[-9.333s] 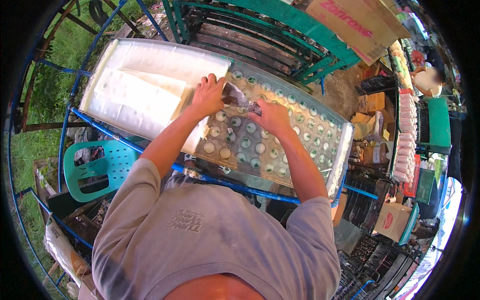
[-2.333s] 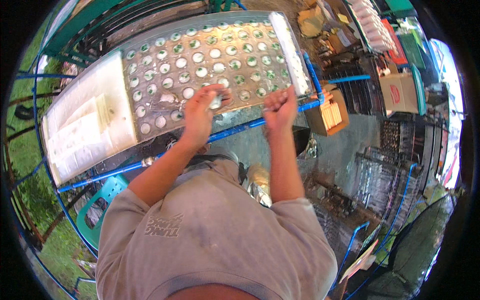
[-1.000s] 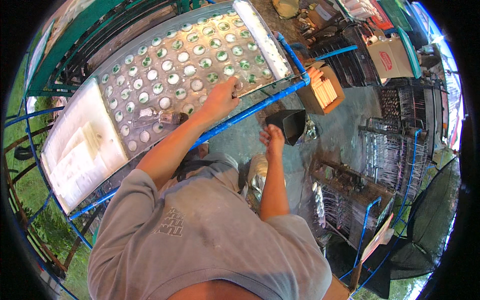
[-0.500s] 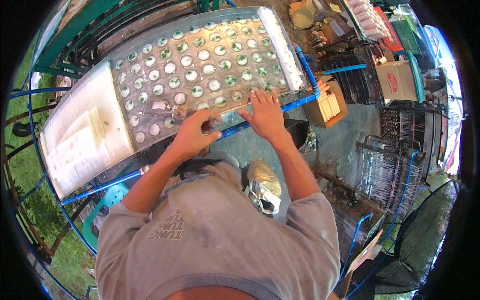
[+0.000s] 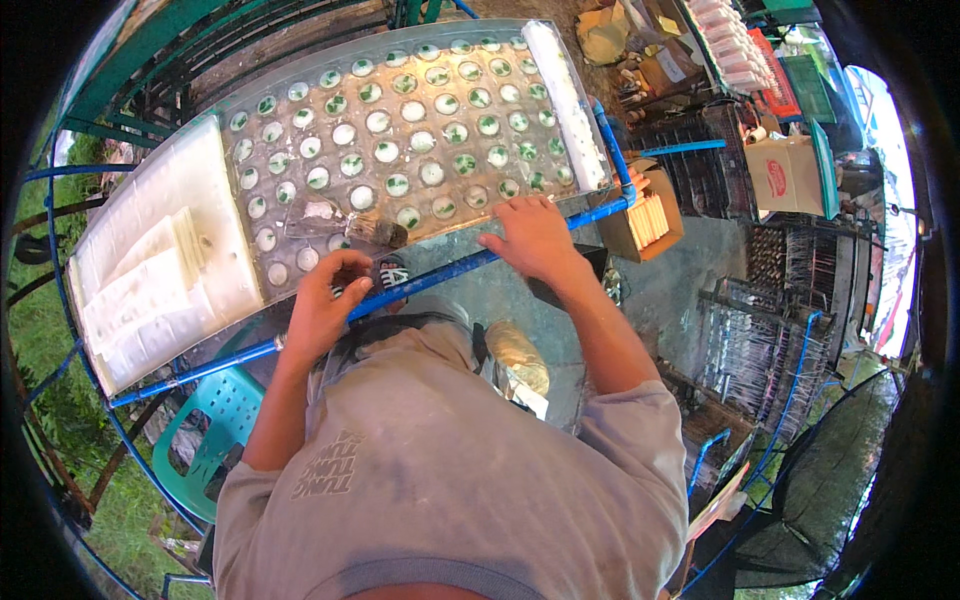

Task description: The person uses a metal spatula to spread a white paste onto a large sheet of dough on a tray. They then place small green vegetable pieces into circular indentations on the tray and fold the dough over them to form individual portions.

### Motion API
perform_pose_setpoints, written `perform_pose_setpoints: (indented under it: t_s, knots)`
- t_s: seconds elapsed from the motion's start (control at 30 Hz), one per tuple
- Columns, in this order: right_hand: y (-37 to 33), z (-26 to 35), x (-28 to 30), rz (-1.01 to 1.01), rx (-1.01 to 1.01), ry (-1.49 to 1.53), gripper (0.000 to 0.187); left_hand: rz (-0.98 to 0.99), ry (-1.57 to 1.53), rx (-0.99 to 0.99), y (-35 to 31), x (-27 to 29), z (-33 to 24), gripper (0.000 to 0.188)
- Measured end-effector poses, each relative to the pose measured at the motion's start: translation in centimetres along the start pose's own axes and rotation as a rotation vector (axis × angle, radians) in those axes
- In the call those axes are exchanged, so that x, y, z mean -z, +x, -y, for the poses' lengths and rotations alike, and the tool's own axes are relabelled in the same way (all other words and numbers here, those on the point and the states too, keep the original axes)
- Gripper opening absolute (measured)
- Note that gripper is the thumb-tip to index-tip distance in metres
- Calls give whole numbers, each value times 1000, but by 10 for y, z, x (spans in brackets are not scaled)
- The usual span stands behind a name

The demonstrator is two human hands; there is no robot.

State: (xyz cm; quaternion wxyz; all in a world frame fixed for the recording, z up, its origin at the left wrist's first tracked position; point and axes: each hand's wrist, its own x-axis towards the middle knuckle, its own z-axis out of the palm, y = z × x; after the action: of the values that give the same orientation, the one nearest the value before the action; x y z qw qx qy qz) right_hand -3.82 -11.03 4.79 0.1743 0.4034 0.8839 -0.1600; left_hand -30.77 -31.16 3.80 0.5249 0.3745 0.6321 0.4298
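Note:
A clear panel [image 5: 300,112] slants across the upper left, with rows of round wells holding white and green material. My right hand [image 5: 532,236] lies on its near edge, fingers stretched out and thumb apart, holding nothing. My left hand [image 5: 325,308] hangs by the near left part of that edge, beside the blue rail. Its fingers are loosely bent, with a gap to the thumb and nothing visible between them. A flat brush [image 5: 374,230] with dark bristles rests on the panel between my hands. Thin whitish sheets [image 5: 150,270] lie on the panel's left end.
A white strip [image 5: 563,105] runs along the panel's right end. The blue pipe rail [image 5: 450,267] passes along its near side. Right of it stands a cardboard box [image 5: 652,225] of orange sticks. A teal plastic chair [image 5: 225,410] is at lower left; racks [image 5: 765,340] stand at far right.
My left hand has drawn back left and toward me, away from the brush, uncovering its bristles. My right hand stays on the panel's edge. The view has shifted slightly.

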Motion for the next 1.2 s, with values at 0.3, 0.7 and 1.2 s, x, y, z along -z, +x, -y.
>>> perform_pose_setpoints:
  t_s: [0.3, 0.7, 1.2]
  knots:
    - [-10, -67, -29, -335, -161, -122, 75, -98, 41, 10, -6, 28, 10, 25]
    - [-9, -56, -21, -263, -222, -56, 60, -57, 74, -28, -10, 27, 10, 25]
    - [-9, -65, -11, -228, -243, 69, 48, -35, 74, 12, -16, 20, -1, 25]
